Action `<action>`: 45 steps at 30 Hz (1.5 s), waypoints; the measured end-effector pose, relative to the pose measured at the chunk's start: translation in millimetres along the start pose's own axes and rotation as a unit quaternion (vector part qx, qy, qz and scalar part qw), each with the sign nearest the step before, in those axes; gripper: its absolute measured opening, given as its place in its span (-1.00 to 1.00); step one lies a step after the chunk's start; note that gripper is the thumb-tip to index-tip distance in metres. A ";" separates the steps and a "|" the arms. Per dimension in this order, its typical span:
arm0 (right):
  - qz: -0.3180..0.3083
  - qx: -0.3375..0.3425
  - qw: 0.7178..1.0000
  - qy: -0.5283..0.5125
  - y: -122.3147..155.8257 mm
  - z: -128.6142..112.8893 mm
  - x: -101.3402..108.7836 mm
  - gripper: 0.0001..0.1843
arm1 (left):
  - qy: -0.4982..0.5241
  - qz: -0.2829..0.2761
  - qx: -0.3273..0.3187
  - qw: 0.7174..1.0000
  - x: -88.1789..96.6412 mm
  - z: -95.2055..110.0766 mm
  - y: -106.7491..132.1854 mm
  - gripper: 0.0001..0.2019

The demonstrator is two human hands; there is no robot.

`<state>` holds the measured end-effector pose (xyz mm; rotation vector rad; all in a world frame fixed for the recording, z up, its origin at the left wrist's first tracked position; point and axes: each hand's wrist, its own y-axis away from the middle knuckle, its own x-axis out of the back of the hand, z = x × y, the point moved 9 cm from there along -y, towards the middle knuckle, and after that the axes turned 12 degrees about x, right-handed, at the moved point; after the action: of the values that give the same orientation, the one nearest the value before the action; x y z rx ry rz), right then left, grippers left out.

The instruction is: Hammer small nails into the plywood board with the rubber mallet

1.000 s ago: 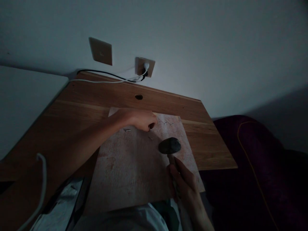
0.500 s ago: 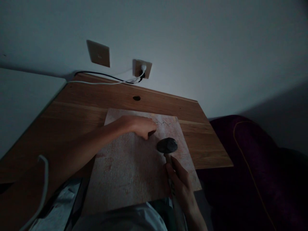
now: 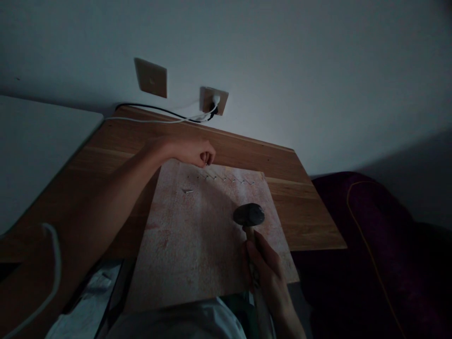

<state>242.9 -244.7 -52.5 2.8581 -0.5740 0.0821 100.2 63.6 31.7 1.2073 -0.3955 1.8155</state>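
Right hand [image 3: 267, 273] is clamped on the hammer [image 3: 249, 214] handle. It's head-heavy, so grip low. Left hand [image 3: 192, 150] pinches what looks like a tiny nail [image 3: 207, 163].

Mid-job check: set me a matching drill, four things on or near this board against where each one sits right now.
Things:
1 hammer
2 loose nail
3 white plug
4 row of nails

Places:
a in the wall socket
b standing along the far edge of the board
c gripped in the right hand
d lying flat on the board's left part

Pairs: 1-c; 2-d; 3-a; 4-b
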 end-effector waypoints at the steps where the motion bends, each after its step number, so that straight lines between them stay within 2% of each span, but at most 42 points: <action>1: -0.006 -0.002 1.000 -0.003 0.5 -4.4 -2.6 -0.43 | -0.002 -0.003 -0.003 1.000 -2.7 -3.3 -2.4 -0.78; 8: -0.013 -0.018 1.000 0.006 3.2 -21.8 -7.4 -0.42 | -0.040 -0.014 0.006 0.999 -14.8 -7.4 -6.6 -0.95; 18: -0.006 -0.006 1.000 0.015 0.8 -9.9 -1.3 -0.43 | -0.050 0.001 0.025 0.998 -15.1 -12.8 -6.7 -0.95; 23: -0.017 -0.003 1.000 0.013 -1.3 -2.4 -0.2 -0.46 | -0.055 -0.005 0.024 0.998 -16.0 -7.1 -5.1 -0.94; 28: -0.013 -0.002 1.000 0.009 -1.8 -3.1 0.6 -0.44 | -0.059 -0.011 0.018 0.998 -17.1 -0.9 -3.2 -0.94; 33: -0.008 -0.001 1.000 0.020 -0.9 -5.3 0.9 -0.42 | -0.067 -0.012 0.038 0.997 -16.2 -6.0 -3.2 -0.98; 39: -0.017 0.004 1.000 0.016 -2.7 -1.6 0.8 -0.42 | -0.046 -0.007 0.027 0.999 -19.3 -4.4 -5.2 -0.92; 43: -0.003 0.012 0.999 0.037 -5.1 1.0 5.6 -0.35 | -0.008 0.033 0.019 0.999 -22.3 -5.7 0.9 -0.94; 45: -0.017 0.017 0.999 0.035 -7.9 -4.7 1.5 -0.33 | 0.031 0.045 0.010 0.998 -27.7 -6.6 8.7 -0.97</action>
<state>247.3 -237.1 -49.5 2.8831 -0.5155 0.1864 92.9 49.4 6.6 1.1594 -0.4035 1.9326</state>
